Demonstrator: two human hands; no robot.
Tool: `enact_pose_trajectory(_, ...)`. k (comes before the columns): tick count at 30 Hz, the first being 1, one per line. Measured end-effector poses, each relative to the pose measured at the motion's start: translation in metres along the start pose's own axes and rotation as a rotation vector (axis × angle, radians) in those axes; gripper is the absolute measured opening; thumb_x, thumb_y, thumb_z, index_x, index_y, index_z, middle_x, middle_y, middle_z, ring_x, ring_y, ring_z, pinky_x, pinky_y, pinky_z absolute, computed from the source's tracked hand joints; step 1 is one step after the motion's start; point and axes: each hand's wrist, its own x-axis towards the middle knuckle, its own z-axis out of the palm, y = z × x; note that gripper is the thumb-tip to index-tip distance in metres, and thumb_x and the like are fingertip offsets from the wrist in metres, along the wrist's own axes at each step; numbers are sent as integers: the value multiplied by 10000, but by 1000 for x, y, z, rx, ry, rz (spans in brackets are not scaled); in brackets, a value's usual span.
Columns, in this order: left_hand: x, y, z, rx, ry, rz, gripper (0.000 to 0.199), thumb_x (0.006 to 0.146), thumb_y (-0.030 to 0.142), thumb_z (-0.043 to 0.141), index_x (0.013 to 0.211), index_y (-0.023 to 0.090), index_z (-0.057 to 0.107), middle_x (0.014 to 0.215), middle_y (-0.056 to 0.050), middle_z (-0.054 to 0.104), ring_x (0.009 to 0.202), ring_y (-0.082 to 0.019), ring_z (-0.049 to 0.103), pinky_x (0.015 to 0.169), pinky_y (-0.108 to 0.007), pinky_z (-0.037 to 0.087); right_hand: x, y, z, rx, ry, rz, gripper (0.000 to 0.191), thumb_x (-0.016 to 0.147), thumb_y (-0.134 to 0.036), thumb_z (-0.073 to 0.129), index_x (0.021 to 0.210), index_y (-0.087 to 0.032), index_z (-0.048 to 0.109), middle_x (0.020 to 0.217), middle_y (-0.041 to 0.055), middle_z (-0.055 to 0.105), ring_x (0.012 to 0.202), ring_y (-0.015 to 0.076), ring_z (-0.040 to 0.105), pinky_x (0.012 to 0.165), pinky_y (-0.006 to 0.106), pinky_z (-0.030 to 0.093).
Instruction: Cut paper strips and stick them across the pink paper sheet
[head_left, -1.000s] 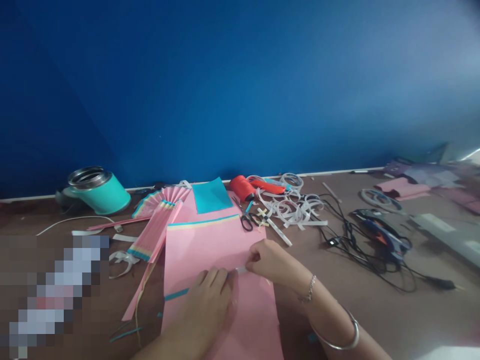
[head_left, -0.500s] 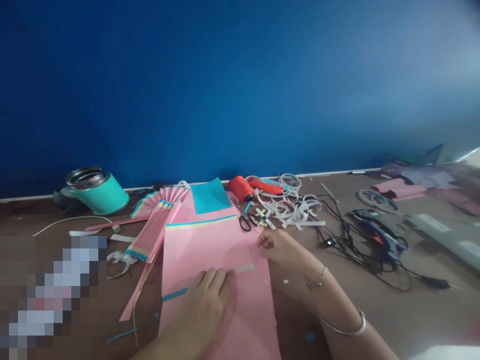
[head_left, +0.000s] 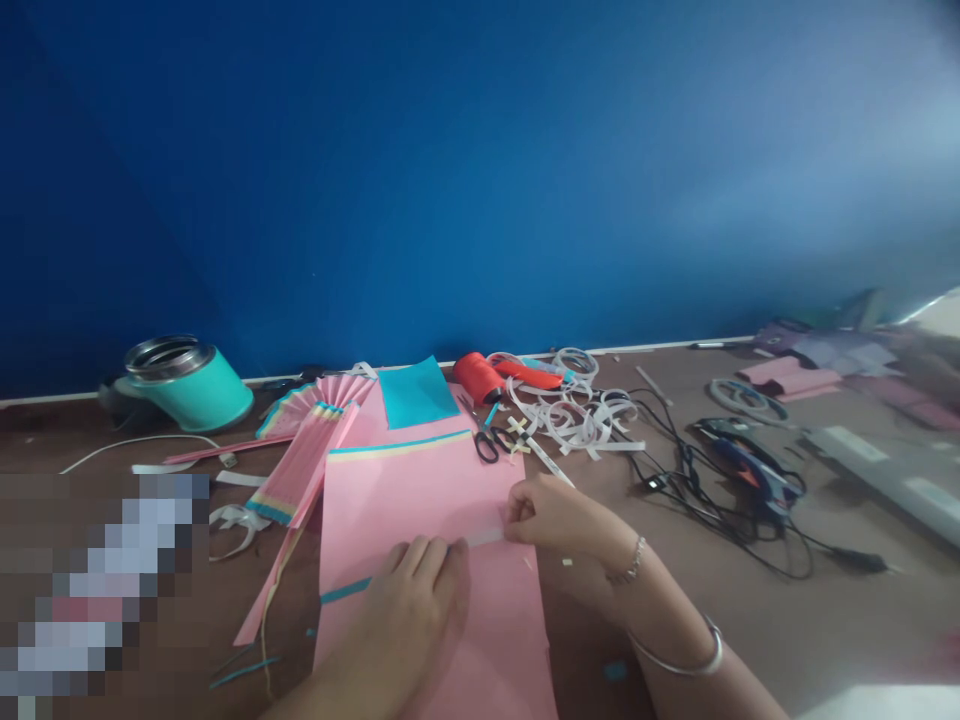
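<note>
A large pink paper sheet [head_left: 427, 490] lies on the table in front of me. My left hand [head_left: 416, 585] rests flat on it, fingers extended over a blue strip [head_left: 346, 590] whose left end shows. From under those fingertips a narrow whitish strip [head_left: 484, 538] runs right across the pink paper. My right hand [head_left: 547, 512] is closed in a pinch at that strip's right end, by the sheet's right edge. Beyond it lie black-handled scissors [head_left: 489, 445]. A blue paper piece [head_left: 420, 393] covers the sheet's far end.
Pleated pink paper [head_left: 311, 450] lies to the left, near a turquoise mug [head_left: 199, 390]. At the back are a red thread spool [head_left: 478, 378] and tangled white strips [head_left: 574, 425]. Black cables [head_left: 682, 480], a blue glue gun [head_left: 754, 470] and a power strip [head_left: 885, 480] occupy the right.
My right hand has come down and slightly left, from near the scissors to the right end of the whitish strip. The left hand keeps its place on the paper.
</note>
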Motion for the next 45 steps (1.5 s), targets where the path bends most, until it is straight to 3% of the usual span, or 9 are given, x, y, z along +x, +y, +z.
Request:
enact_pose_trajectory(7,0,0,1,-35,-6,-27,470,805,73,482,1271,127,442,912,-73,580,815,-214,512,696,-344,414,5,5,9,-46,51,-104,168,590,-146,576,740,-183,642,651,-22,629,603,108,536,533,187,330)
enact_pose_trajectory(18,1,0,-1,-43,-37,-23,495,791,81,517,1278,135,447,922,-74,582,827,-218,511,705,-341,417,3,6,10,-113,81,-147,224,583,-105,536,770,-197,620,691,-19,634,641,118,537,540,194,309)
enact_pose_trajectory(24,0,-8,-4,-349,-46,-140,389,852,89,433,1225,190,481,1004,-61,578,911,-209,526,804,-354,435,7,11,11,-43,109,-222,295,602,-50,459,732,-183,688,757,7,697,700,125,589,621,187,377)
enact_pose_trajectory(30,-2,-17,-11,-567,-7,-235,462,827,68,379,1259,222,437,1085,-83,598,967,-228,550,836,-385,457,12,14,14,-42,109,-299,292,642,-82,474,723,-198,729,747,4,717,687,126,599,614,191,381)
enact_pose_trajectory(32,-1,-18,-21,-620,-35,-285,426,806,55,372,1178,217,502,1042,-77,605,958,-225,560,819,-374,465,13,15,15,-64,124,-283,278,645,-95,489,718,-198,736,734,12,717,664,129,594,599,198,379)
enact_pose_trajectory(36,4,-18,-42,-713,-117,-312,271,804,76,366,724,190,598,923,-66,583,889,-198,581,787,-327,466,15,17,17,-64,122,-286,284,639,-102,498,734,-199,748,766,23,724,667,134,607,607,198,395)
enact_pose_trajectory(39,4,-24,-46,-845,-130,-384,245,795,114,404,756,197,631,924,-52,583,848,-171,604,778,-293,476,16,17,19,-67,137,-262,311,635,-102,491,756,-213,754,802,20,733,735,152,629,638,204,404)
enact_pose_trajectory(42,-1,-37,-42,-943,-64,-466,210,768,152,458,828,215,649,944,-39,609,921,-178,610,808,-278,480,16,15,20,-88,127,-228,316,641,-109,488,766,-224,755,800,16,737,748,160,636,634,209,404)
enact_pose_trajectory(45,-2,-42,-39,-810,109,-554,162,769,193,495,835,219,640,963,-42,622,955,-207,594,826,-311,471,16,12,19,-112,109,-211,341,624,-87,475,764,-218,757,786,22,739,734,160,638,618,208,397)
